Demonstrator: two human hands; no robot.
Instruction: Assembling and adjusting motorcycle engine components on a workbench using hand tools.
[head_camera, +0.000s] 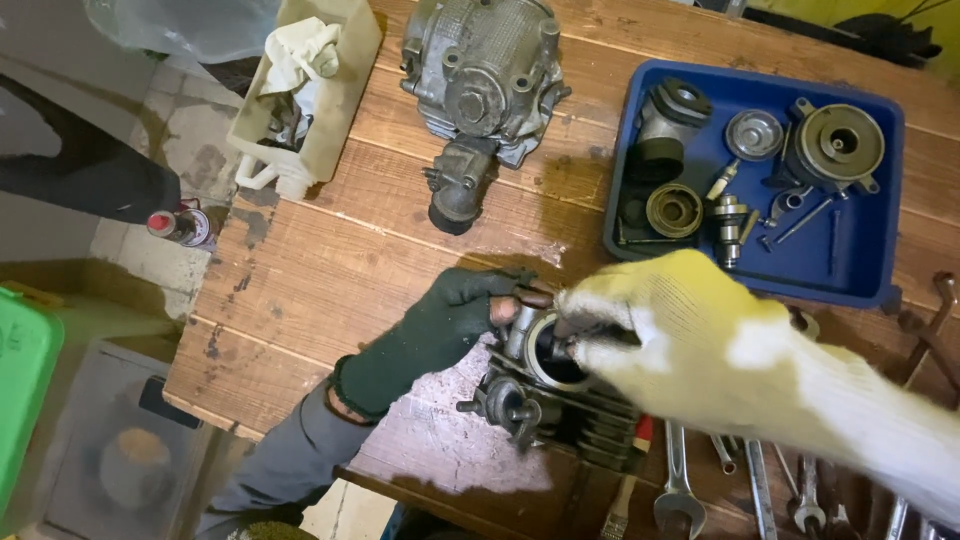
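A worn wooden plank surface (330, 270) fills most of the view, with a tiled floor and a green bin (22, 370) off its left edge. Nearest the camera, along the front edge at right, lie several open-ended wrenches (678, 490) side by side. Just behind them sits a dark finned engine cylinder (560, 395), its round bore facing up, near the front middle of the surface. The left hand (440, 330), in a dark green glove with a grey sleeve behind it, comes in from the lower left and grips the cylinder's left upper side, fingers curled over the rim. The right hand (670, 335), in a pale yellow knit glove, reaches in from the lower right with its fingers bent down onto the bore's rim; whether it pinches a small part there cannot be told. Farther back at right is a blue rectangular tray (880, 270) holding round metal engine parts and bolts. At the far middle stands a grey cast metal engine casing (485, 75). To its left, at the surface's corner, is a cream-coloured cut-open plastic jug (335, 110) stuffed with a rag and small parts. On the floor left of it stands a small spray can (180, 225) with a red top.
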